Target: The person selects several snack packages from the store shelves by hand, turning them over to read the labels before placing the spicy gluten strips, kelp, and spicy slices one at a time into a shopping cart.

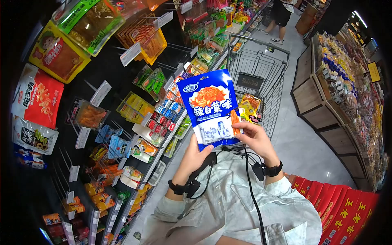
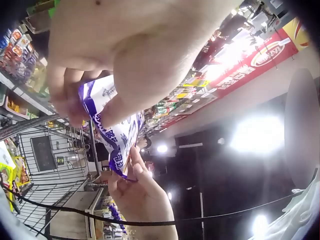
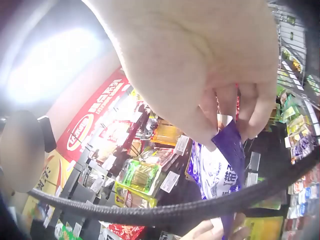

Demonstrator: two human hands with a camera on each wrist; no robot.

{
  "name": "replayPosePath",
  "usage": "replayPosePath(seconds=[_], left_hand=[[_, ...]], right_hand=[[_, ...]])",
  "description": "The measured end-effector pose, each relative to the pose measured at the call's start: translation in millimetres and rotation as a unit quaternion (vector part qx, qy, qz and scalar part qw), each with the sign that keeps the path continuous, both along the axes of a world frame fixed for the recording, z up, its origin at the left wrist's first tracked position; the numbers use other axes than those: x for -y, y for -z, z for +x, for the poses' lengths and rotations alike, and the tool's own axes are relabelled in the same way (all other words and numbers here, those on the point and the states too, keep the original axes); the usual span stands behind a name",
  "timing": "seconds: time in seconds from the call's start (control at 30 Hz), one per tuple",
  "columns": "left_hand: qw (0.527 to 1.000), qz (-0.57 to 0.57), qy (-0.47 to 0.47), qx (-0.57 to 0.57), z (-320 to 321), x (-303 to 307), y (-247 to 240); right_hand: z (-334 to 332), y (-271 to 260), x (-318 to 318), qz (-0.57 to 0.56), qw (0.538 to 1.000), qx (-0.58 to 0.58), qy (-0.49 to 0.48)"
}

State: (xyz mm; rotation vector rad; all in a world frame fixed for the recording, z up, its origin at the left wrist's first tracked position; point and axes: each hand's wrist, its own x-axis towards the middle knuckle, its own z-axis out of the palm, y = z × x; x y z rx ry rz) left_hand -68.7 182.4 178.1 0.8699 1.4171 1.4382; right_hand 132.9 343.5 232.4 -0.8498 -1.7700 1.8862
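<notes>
A blue and white snack pouch point(image 1: 210, 107), printed with a plate of orange-red food, is held up before the person's chest with its front toward the head camera. The left hand point(image 1: 197, 154) grips its lower left corner, thumb on the front face. At the lower right edge, the right hand point(image 1: 258, 141) pinches the pouch between thumb and fingers. In the left wrist view, the pouch point(image 2: 112, 127) stretches between both hands. Its blue corner point(image 3: 230, 147) sits in the right fingers in the right wrist view. Black camera straps point(image 1: 272, 169) circle both wrists.
A metal shopping cart point(image 1: 261, 61) stands ahead, with yellow packets point(image 1: 250, 107) inside. Shelves and hooks of packaged snacks point(image 1: 153, 114) line the left. A wooden bin display point(image 1: 326, 110) curves along the right, and red boxes point(image 1: 335, 206) lie close at lower right. Another person point(image 1: 281, 18) stands beyond the cart.
</notes>
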Motion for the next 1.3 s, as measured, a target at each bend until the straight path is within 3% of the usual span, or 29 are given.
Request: replayPosePath(seconds=[0.27,0.43,0.47,0.6,0.73,0.8,1.17,1.3], left_hand=[[0.998,-0.036,0.026,0.046,37.7,-59.5,-21.7],[0.994,-0.096,0.053,-0.009,53.8,-87.4,-26.1],[0.994,-0.1,0.055,-0.003,58.0,-92.5,-29.5],[0.992,-0.118,0.043,0.01,72.8,-103.5,-22.9],[0.989,-0.143,0.023,0.02,83.9,-99.5,-23.6],[0.988,-0.15,0.01,0.028,86.8,-91.7,-20.3],[0.977,-0.159,-0.123,0.066,91.5,-22.6,-20.7],[0.977,-0.14,-0.15,0.064,92.9,3.9,-11.9]], right_hand=[[51.7,24.5,-60.2,-0.065,0.998,-0.011,0.022],[86.3,42.5,-94.9,-0.062,0.995,-0.047,0.062],[97.3,46.0,-104.2,-0.084,0.994,0.001,0.065],[116.4,72.5,-128.3,0.069,0.984,0.063,0.151],[116.1,73.0,-145.0,-0.037,0.992,-0.008,0.12],[107.7,74.1,-148.4,-0.048,0.995,0.012,0.09],[31.0,68.4,-124.6,-0.025,0.992,0.02,-0.12],[20.8,52.1,-106.1,-0.021,0.99,0.016,-0.142]])
